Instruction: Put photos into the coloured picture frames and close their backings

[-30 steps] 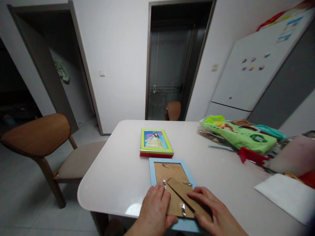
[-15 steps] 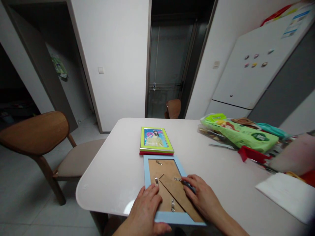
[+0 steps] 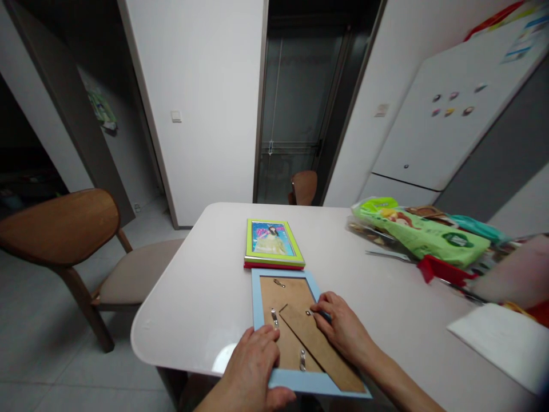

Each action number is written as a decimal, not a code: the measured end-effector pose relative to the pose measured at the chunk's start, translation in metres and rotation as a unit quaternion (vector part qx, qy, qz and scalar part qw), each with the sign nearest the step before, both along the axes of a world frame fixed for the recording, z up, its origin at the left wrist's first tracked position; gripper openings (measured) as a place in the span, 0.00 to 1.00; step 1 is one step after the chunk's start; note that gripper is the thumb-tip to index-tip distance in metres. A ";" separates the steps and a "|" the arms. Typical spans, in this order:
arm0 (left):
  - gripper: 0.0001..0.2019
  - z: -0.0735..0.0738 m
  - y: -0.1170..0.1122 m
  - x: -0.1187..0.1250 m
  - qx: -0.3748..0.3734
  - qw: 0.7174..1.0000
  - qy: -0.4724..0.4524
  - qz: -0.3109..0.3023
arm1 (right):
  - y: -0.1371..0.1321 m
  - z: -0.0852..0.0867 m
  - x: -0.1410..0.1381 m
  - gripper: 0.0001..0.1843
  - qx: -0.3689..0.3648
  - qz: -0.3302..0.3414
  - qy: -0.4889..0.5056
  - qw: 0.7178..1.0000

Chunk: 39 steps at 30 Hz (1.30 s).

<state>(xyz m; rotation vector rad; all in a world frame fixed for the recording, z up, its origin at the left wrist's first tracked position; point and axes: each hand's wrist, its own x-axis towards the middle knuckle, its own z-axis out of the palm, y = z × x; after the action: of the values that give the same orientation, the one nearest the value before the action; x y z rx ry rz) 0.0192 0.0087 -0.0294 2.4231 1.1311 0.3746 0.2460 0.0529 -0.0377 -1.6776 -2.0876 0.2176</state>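
Observation:
A light blue picture frame lies face down at the table's near edge. Its brown backing board has an easel leg and several metal turn clips, one of them a clip near the bottom. My left hand grips the lower left of the frame, fingers on its back and thumb by the near edge. At the right-side clip, my right hand has its fingers pinched together. A dark bit shows between those fingers; what it is, I cannot make out.
Just beyond the blue frame, a green picture frame lies face up on a red one. On the right are a green packet, a fork, a red object and white tissue. A chair stands left.
My right hand has shifted slightly up and left, so its fingertips sit closer over the right clip. My left hand stays on the frame. The view has tilted a little.

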 end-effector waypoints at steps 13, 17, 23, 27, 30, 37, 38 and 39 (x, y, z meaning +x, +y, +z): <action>0.20 -0.003 -0.002 0.000 0.013 1.000 -0.009 0.005 | -0.004 0.008 0.003 0.10 -0.029 0.012 0.015 0.999; 0.20 -0.007 -0.003 -0.002 0.019 1.000 -0.023 -0.007 | -0.006 0.011 -0.007 0.11 -0.009 0.002 -0.007 1.000; 0.17 -0.014 -0.002 -0.004 0.050 0.996 -0.073 -0.011 | -0.005 0.017 -0.058 0.12 0.011 0.062 -0.018 0.998; 0.16 -0.016 -0.001 -0.004 0.066 0.992 -0.103 -0.021 | -0.003 0.016 -0.078 0.11 -0.001 0.094 -0.039 0.995; 0.16 -0.014 -0.001 -0.005 0.065 0.991 -0.116 -0.028 | -0.003 0.015 -0.080 0.10 -0.001 0.134 -0.036 0.990; 0.17 -0.016 0.000 -0.005 0.059 0.991 -0.115 -0.026 | 0.002 0.014 -0.074 0.10 -0.011 0.161 -0.006 0.987; 0.17 -0.018 0.000 -0.005 0.060 0.991 -0.116 -0.025 | 0.007 0.014 -0.071 0.10 -0.011 0.140 -0.002 0.990; 0.17 -0.019 0.000 -0.005 0.060 0.991 -0.117 -0.021 | 0.013 0.014 -0.069 0.10 -0.009 0.110 0.000 0.994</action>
<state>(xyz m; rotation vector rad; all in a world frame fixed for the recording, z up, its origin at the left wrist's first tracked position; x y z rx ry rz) 0.0140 0.0090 -0.0485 2.4244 0.9782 0.7106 0.1774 0.0655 -0.0235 -1.4559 -2.2766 0.3052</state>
